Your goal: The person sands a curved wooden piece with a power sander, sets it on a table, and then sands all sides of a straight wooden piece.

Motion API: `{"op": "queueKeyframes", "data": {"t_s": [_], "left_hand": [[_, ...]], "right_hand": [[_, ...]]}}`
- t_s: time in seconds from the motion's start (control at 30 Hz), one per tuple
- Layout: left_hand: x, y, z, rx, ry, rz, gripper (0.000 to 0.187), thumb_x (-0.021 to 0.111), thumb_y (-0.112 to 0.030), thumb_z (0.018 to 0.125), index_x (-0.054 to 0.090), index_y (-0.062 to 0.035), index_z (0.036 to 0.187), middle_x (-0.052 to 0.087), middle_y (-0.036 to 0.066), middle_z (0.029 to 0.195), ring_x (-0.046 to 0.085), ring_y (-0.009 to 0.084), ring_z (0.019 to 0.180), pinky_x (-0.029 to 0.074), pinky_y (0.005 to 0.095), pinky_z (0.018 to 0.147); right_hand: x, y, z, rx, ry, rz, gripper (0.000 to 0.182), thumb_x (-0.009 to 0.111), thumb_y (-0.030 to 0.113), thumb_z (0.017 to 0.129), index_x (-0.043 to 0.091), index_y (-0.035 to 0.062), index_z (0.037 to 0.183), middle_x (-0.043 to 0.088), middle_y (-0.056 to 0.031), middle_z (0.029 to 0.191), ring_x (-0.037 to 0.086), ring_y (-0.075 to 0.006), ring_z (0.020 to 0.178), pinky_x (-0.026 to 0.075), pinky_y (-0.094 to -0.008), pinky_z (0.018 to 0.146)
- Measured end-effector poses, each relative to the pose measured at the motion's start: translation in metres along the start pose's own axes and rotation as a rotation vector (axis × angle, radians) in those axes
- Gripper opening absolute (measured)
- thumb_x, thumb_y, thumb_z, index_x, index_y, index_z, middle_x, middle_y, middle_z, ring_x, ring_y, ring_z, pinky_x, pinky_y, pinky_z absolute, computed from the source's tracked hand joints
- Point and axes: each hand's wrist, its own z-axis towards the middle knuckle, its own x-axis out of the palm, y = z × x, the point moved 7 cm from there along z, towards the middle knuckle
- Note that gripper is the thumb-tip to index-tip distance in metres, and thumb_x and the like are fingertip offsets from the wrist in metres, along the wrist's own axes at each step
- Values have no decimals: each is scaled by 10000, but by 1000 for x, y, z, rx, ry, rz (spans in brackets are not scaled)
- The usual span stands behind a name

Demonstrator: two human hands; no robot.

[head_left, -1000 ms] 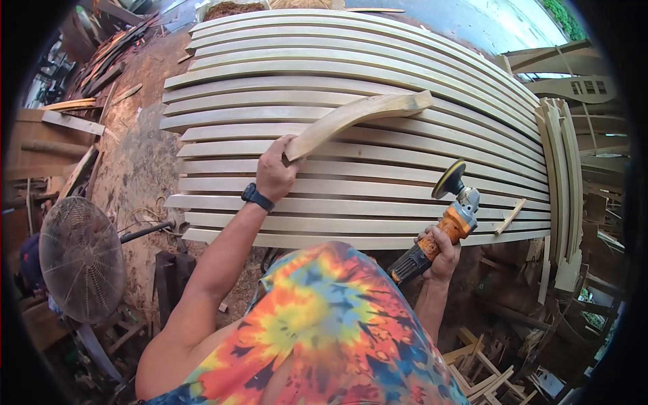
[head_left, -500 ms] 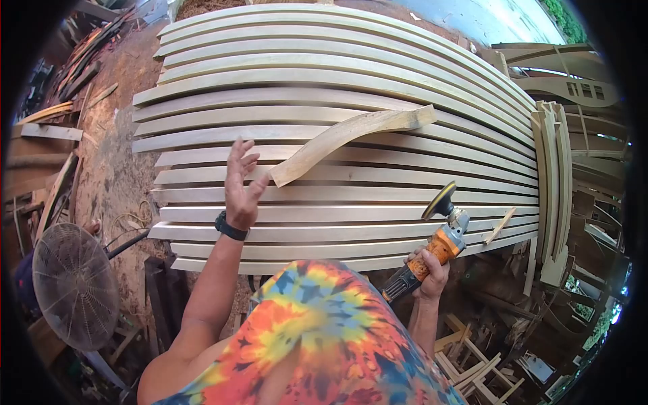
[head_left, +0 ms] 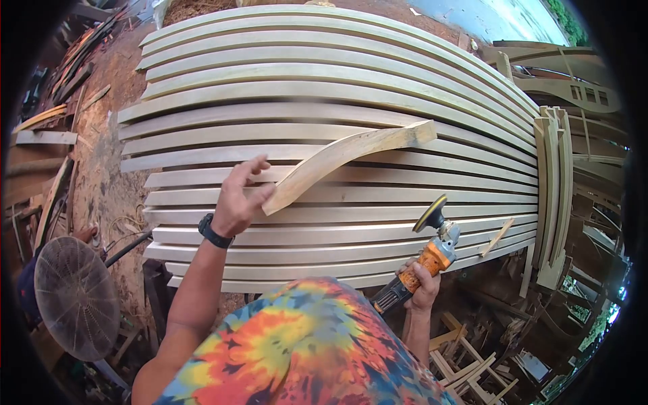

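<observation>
A curved wooden piece (head_left: 351,152) lies across a row of long pale wooden slats (head_left: 317,235). My left hand (head_left: 236,199), with a dark watch on the wrist, is open at the lower left end of the curved piece, thumb close to its tip; whether they touch I cannot tell. In my right hand (head_left: 424,285) is an orange and black angle grinder (head_left: 417,270), its round disc (head_left: 430,213) raised above the slats at the lower right.
A round fan (head_left: 76,298) stands at the lower left, with part of a person behind it. Upright boards (head_left: 553,196) border the slats on the right. A small wood sliver (head_left: 497,237) lies near the disc. Scrap wood (head_left: 469,368) is piled at the lower right.
The view has shifted slightly. My left hand has tilted toward the curved piece, its fingers now pointing more to the right. The grinder remains in my right hand, a little lower and further left in view.
</observation>
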Motion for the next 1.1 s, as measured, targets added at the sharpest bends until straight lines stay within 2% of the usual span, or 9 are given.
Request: {"op": "queueKeyframes", "data": {"t_s": [0.07, 0.27, 0.33, 0.43, 0.53, 0.6, 0.7, 0.83, 1.1], "left_hand": [[18, -14, 2, 149, 73, 242, 795, 793, -457, 888, 570, 61, 1448, 676, 220, 1236, 619, 336, 1152, 518, 437, 995], [65, -42, 47, 158, 264, 610, 888, 810, -493, 867, 517, 73, 1484, 626, 276, 1302, 593, 419, 1175, 495, 474, 1054], [73, -34, 58, 123, 310, 559, 911, 855, -456, 837, 501, 21, 1527, 613, 271, 1324, 578, 430, 1205, 488, 481, 1065], [77, -52, 49, 271, 270, 631, 994, 897, -446, 777, 464, -102, 1603, 577, 271, 1405, 548, 428, 1280, 459, 494, 1116], [91, -49, 34, 334, 272, 548, 1004, 904, -425, 768, 454, -125, 1614, 564, 270, 1429, 548, 424, 1274, 462, 518, 1108], [100, -48, 26, 373, 242, 595, 1042, 917, -392, 752, 427, -85, 1619, 580, 259, 1403, 561, 419, 1251, 477, 501, 1091], [101, -39, 27, 256, 124, 562, 1083, 939, -310, 710, 402, 43, 1582, 603, 245, 1348, 595, 414, 1222, 494, 453, 1083], [83, -47, 9, 477, 17, 619, 980, 929, -208, 683, 477, 21, 1522, 615, 242, 1357, 604, 417, 1237, 504, 469, 1080], [42, -36, -80, 568, 151, 685, 975, 959, -166, 630, 523, -57, 1496, 647, 163, 1346, 611, 383, 1225, 500, 474, 1066]], "right_hand": [[0, -2, 2, 16, -5, -7, 518, 708, 84, 870, 518, -52, 1332, 657, -142, 898, 709, -251, 742, 624, -411, 715], [1, -2, 7, -19, 11, 10, 485, 722, 99, 864, 530, -45, 1286, 659, -135, 888, 713, -248, 734, 627, -408, 704], [1, -3, 2, -37, 19, 24, 470, 724, 98, 863, 537, -45, 1270, 660, -132, 887, 714, -247, 731, 628, -408, 701], [-4, -5, -6, -74, 4, 30, 435, 726, 91, 860, 558, -47, 1237, 662, -125, 888, 715, -245, 719, 629, -402, 696], [-9, -5, -10, -134, -21, 51, 405, 731, 87, 857, 575, -46, 1206, 664, -119, 891, 715, -243, 709, 630, -393, 691], [-14, -8, -12, -150, -12, 60, 392, 730, 87, 865, 581, -41, 1204, 665, -116, 893, 718, -240, 714, 631, -392, 687], [-20, -3, -18, -166, -50, 55, 347, 759, 75, 864, 608, -39, 1156, 669, -108, 879, 710, -227, 682, 627, -375, 665], [-37, 8, -23, -196, -73, -91, 309, 794, 92, 860, 636, -35, 1092, 668, -91, 847, 702, -202, 649, 616, -341, 632], [-57, 41, -36, -252, -111, -407, 315, 830, 126, 859, 660, -26, 1076, 675, -62, 832, 691, -156, 642, 570, -291, 586]]}}
